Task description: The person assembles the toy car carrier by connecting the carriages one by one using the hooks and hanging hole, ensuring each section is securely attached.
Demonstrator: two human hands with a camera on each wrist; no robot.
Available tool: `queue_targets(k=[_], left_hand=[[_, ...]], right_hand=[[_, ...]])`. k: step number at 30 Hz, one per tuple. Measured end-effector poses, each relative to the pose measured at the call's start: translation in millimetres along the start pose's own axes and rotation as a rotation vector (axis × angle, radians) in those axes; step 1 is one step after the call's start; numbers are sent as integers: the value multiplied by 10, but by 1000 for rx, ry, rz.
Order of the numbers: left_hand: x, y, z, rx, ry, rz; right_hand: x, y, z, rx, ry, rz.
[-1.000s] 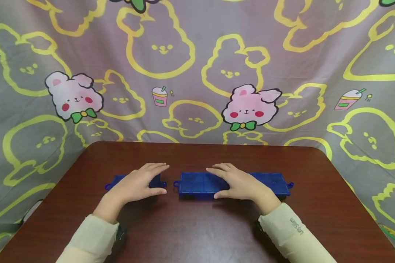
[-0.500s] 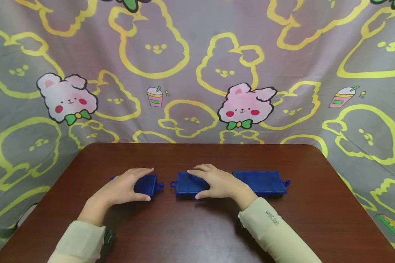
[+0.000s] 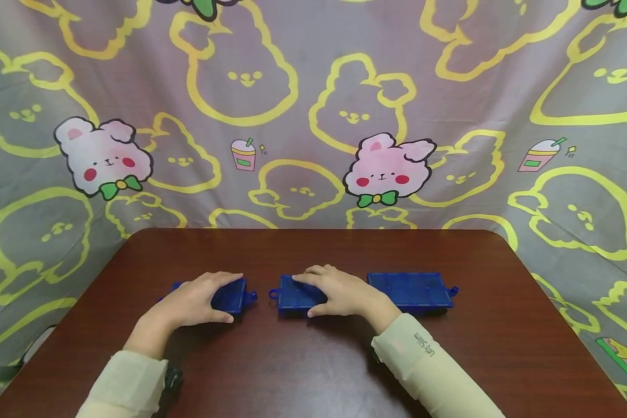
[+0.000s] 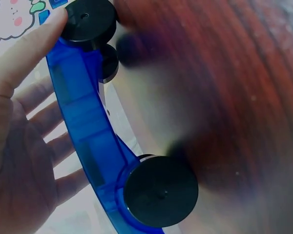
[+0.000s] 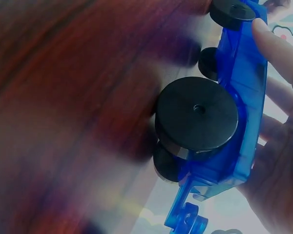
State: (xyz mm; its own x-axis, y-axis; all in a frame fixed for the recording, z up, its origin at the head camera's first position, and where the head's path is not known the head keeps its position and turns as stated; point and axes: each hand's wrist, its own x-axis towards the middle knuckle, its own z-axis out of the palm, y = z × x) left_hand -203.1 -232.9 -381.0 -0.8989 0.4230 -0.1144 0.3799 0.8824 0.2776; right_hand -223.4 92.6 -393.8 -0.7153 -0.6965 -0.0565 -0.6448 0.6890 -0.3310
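Note:
Three blue see-through toy wagons stand in a row on the table. My left hand (image 3: 190,299) grips the left wagon (image 3: 229,297), thumb on its near side and fingers beyond. Black wheels (image 4: 161,191) show under it in the left wrist view. My right hand (image 3: 347,293) holds the middle wagon (image 3: 296,295) the same way, covering its right part; the right wrist view shows its wheels (image 5: 198,114) and hook (image 5: 188,219). The left wagon's hook (image 3: 251,297) faces the middle wagon's ring (image 3: 274,295) across a small gap.
The right wagon (image 3: 410,290) stands just right of my right hand, its hook (image 3: 453,291) pointing right. Whether it is joined to the middle wagon is hidden. The brown table (image 3: 313,371) ends at a patterned curtain (image 3: 292,133) behind.
Both hands have moved left and come down around the wagons, from spread above them to gripping their sides. The whole head view has shifted slightly. The gap between left and middle wagons remains.

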Motion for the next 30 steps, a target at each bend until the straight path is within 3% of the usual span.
queue_targets(k=[11, 30], left_hand=[[36, 44, -2, 42, 2, 8], [148, 224, -10, 69, -27, 28]], right_hand=[[7, 18, -10, -18, 11, -35], [-16, 63, -9, 54, 41, -30]])
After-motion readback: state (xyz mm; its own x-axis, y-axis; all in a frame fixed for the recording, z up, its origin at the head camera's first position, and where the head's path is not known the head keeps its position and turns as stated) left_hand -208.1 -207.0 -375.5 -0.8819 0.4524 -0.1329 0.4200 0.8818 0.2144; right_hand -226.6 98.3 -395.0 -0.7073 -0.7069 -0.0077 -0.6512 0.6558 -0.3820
